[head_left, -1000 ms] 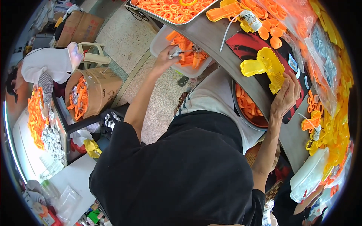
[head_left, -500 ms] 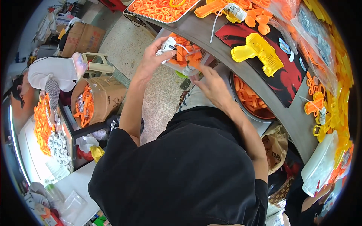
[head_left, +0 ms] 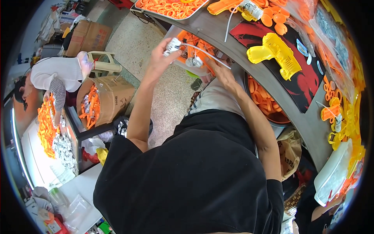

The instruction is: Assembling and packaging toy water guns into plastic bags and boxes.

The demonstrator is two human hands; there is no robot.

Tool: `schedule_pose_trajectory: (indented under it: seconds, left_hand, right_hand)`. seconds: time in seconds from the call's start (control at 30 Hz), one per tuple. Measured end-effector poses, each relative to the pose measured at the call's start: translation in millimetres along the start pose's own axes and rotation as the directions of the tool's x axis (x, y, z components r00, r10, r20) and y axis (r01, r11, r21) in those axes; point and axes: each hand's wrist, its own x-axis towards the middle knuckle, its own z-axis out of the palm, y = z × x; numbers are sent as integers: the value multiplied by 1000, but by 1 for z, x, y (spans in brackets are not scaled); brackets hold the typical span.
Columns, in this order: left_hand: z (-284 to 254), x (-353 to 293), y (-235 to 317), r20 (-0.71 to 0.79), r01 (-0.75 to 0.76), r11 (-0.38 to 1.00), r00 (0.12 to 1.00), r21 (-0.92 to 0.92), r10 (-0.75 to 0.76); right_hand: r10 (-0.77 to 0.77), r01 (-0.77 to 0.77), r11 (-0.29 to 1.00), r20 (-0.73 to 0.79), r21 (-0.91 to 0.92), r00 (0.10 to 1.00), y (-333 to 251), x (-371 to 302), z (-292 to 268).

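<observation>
My left hand pinches a small white motor-like block, from which a thin white tube stretches right toward my other hand. Below both hands is a pale plastic bin of orange plastic parts. My right hand reaches into its right side, fingers closed around an orange plastic part; the fingertips are partly hidden. Beside that part lies another whitish block.
A yellow toy-gun half lies on a black-and-red mat on the grey table. Orange rings fill a tray. A round tub of orange pieces stands by my right arm. At left, another person works beside a cardboard box.
My right hand has moved slightly toward the bin and turned fingers-down into the parts. The white tube now stretches out straighter to the right. My left hand keeps its hold on the white block.
</observation>
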Motion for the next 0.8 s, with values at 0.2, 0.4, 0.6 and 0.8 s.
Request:
schedule_pose_trajectory:
  seconds: [0.2, 0.4, 0.6, 0.8]
  left_hand:
    - [2, -2, -47, -19, -37, 942, 999, 332, 46]
    - [-6, 3, -48, -37, 117, 992, 993, 51, -115]
    - [24, 3, -68, 22, 281, 773, 945, -569, -328]
    - [12, 36, -78, -13, 223, 582, 928, -782, -373]
  right_hand:
    - [175, -176, 975, 19, 138, 984, 5, 2, -7]
    - [69, -72, 986, -28, -152, 997, -13, -10, 2]
    - [173, -176, 983, -83, -41, 982, -13, -4, 0]
    - [199, -193, 976, -62, 97, 978, -3, 11, -13]
